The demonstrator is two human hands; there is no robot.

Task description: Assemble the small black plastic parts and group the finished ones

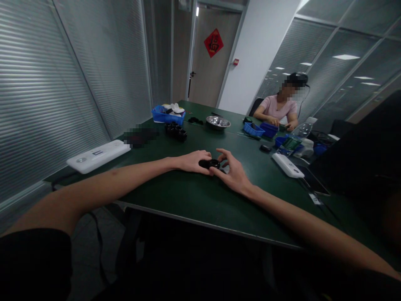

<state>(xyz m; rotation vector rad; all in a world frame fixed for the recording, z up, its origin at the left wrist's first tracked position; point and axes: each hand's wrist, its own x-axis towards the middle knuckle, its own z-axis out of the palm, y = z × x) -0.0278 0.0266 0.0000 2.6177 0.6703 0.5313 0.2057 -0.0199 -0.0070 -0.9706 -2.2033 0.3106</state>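
Observation:
Just above the green tabletop, or resting on it, is a glossy black round part (214,163) with a ring-like top and a dark extension to its left. My left hand (196,161) is closed on its left side, thumb in front and fingers behind. My right hand (234,171) curves around its right side, with the thumb at the front edge and a bent finger near the back; the index finger is raised. A small greyish piece shows under the right hand, too blurred to name. The exact finger contacts are partly hidden.
Several black round parts (176,131), a filled blue basket (168,115) and a metal bowl (218,122) stand farther back. White power strips lie at left (98,156) and right (287,165), near a plastic bottle (294,138). Another person (278,109) works with blue trays across the table.

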